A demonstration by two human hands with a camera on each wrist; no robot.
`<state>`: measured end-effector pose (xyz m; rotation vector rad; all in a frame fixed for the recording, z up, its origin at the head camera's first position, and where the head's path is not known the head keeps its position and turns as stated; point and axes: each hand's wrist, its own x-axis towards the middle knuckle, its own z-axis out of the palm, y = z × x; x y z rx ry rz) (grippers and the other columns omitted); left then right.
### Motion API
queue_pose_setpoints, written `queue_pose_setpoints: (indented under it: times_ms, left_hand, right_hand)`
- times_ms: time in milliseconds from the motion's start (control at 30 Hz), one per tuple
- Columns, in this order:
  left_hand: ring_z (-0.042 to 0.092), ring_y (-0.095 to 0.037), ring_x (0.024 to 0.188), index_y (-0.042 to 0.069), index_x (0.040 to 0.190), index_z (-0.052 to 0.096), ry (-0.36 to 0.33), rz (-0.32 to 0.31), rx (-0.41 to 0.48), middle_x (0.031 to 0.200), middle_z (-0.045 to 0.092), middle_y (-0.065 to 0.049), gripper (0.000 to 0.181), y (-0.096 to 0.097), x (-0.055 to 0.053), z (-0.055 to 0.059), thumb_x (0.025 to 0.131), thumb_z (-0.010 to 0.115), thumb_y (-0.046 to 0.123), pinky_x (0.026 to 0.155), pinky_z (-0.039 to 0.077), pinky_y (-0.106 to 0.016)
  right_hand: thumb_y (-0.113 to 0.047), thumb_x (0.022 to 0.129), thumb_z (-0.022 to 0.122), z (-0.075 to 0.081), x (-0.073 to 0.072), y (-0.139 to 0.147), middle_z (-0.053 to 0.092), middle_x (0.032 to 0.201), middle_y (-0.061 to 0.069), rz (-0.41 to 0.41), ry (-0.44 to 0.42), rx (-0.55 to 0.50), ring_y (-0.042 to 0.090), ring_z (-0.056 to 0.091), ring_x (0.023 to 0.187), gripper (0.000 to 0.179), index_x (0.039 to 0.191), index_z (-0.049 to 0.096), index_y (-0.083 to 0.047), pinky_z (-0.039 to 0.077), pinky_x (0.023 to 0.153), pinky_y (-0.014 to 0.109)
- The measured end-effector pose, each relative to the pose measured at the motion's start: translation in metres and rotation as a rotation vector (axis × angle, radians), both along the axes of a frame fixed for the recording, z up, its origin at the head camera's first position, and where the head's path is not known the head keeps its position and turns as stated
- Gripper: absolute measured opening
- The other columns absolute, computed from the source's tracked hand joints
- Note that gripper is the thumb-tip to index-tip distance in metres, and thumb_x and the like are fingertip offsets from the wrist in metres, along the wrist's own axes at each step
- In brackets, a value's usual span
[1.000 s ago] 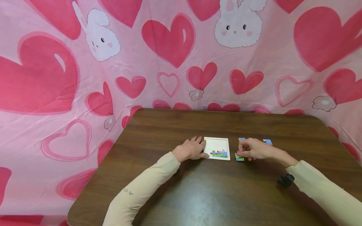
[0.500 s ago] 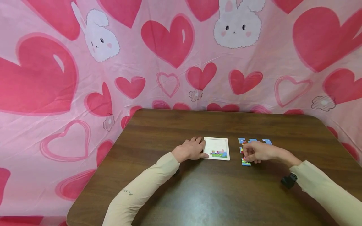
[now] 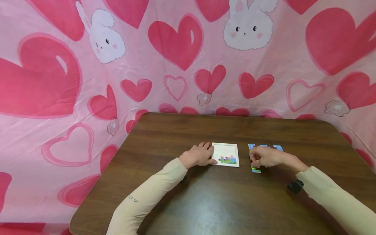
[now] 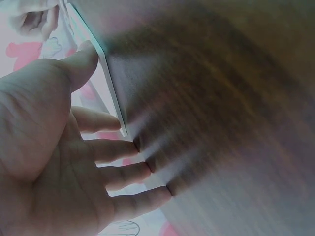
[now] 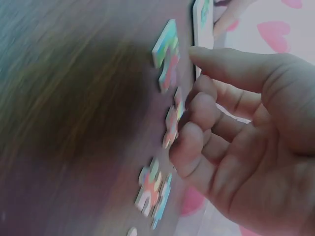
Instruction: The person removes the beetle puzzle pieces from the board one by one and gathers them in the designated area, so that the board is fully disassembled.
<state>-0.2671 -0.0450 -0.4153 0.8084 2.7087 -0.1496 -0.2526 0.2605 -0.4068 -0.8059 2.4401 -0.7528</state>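
My left hand rests at the left edge of a white puzzle tray, thumb on its near rim and fingers spread on the table. Joined jigsaw pieces fill the tray's lower right part. Over the loose pieces at the right is my right hand, fingers loosely curled. In the right wrist view, thumb and fingertips stand apart with nothing between them. A green-edged jigsaw piece lies just beyond the thumb tip, and other pieces are close by the curled fingers. The hand hides some pieces in the head view.
Blue-topped loose pieces, among them a corner piece, lie beyond the right hand. All stand on a brown wooden table. Behind it hangs a pink cloth with hearts and rabbits.
My right hand has drawn a piece slightly right and toward me, away from the tray, and let go of it. The left hand has stayed at the tray.
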Motion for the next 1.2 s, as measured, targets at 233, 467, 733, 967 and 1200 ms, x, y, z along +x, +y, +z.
queue_pose_setpoints:
  times_ms: [233,467,733,967,1200]
  left_hand:
    - [0.026,-0.032,0.149,0.015,0.156,0.027,0.001,0.007,0.005,0.163,0.025,-0.010,0.081,0.001,0.000,-0.002,0.094,0.047,0.063,0.117,0.030,-0.052]
    - [0.025,-0.031,0.150,0.016,0.156,0.026,-0.015,0.020,0.010,0.163,0.024,-0.009,0.082,0.002,-0.001,-0.001,0.093,0.048,0.063,0.117,0.030,-0.050]
    - [0.027,-0.030,0.149,0.016,0.156,0.027,-0.004,0.022,-0.002,0.163,0.026,-0.008,0.082,0.003,-0.001,0.001,0.093,0.048,0.064,0.117,0.031,-0.049]
    - [0.029,-0.030,0.148,0.016,0.155,0.028,0.002,0.015,-0.005,0.162,0.027,-0.009,0.081,0.004,-0.001,-0.001,0.093,0.047,0.064,0.115,0.033,-0.050]
    - [0.029,-0.030,0.148,0.016,0.155,0.029,0.016,0.012,-0.014,0.161,0.028,-0.009,0.080,0.003,0.000,0.000,0.094,0.047,0.064,0.115,0.034,-0.050]
  right_hand:
    - [-0.018,0.092,0.068,-0.002,-0.002,-0.016,0.055,0.066,-0.007,-0.003,0.157,-0.016,0.003,0.047,0.052,0.016,0.081,0.057,-0.017,0.042,0.053,0.022]
    - [-0.018,0.091,0.070,-0.004,-0.004,-0.036,0.053,0.069,-0.009,-0.033,0.203,-0.044,0.005,0.047,0.061,0.012,0.085,0.060,-0.017,0.041,0.057,0.023]
    - [-0.021,0.094,0.067,-0.006,-0.008,-0.056,0.058,0.066,-0.006,-0.024,0.205,-0.061,0.005,0.049,0.051,0.010,0.095,0.064,-0.012,0.042,0.051,0.024]
    - [-0.018,0.090,0.070,-0.011,-0.009,-0.073,0.062,0.070,-0.006,-0.027,0.247,-0.034,0.005,0.050,0.058,0.015,0.099,0.065,-0.008,0.043,0.056,0.023]
    - [-0.016,0.084,0.075,-0.018,-0.009,-0.079,0.058,0.066,-0.007,-0.060,0.263,-0.027,0.005,0.047,0.058,0.015,0.094,0.066,-0.010,0.040,0.055,0.023]
